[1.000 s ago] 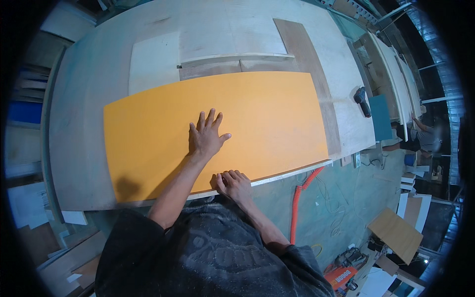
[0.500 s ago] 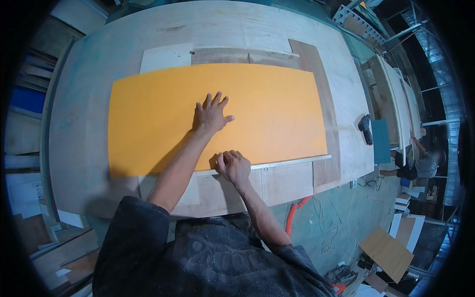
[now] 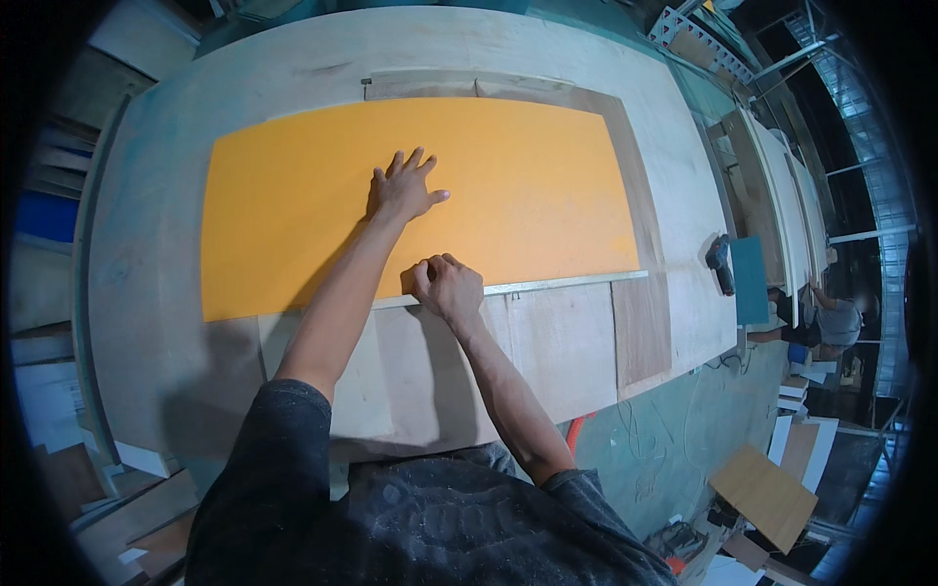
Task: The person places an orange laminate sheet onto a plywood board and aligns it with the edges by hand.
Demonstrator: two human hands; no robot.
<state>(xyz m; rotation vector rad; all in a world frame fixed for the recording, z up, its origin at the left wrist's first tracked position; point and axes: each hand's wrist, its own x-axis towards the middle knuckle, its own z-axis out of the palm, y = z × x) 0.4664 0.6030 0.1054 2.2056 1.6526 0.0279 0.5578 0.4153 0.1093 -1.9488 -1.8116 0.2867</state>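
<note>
A large orange panel [image 3: 528, 186] lies flat across pale boards on the workbench, with a thin pale strip [image 3: 576, 281] along its near edge. My left hand [image 3: 403, 193] rests palm down near the panel's middle, fingers spread. Closer to me, my right hand [image 3: 449, 291] is closed at the near edge, its fingers curled over the panel's border; the fingertips are partly hidden.
Pale boards [image 3: 562, 337] show on the near side of the panel, and a brown board [image 3: 640, 322] on its right. A dark cordless power tool [image 3: 721, 264] lies at the bench's right edge. Beyond it, another person [image 3: 838, 322] is beside stacked panels [image 3: 772, 195].
The orange panel has slid away from me, and both hands have moved forward with it. More of the near boards now shows, while the white board at the far side is covered.
</note>
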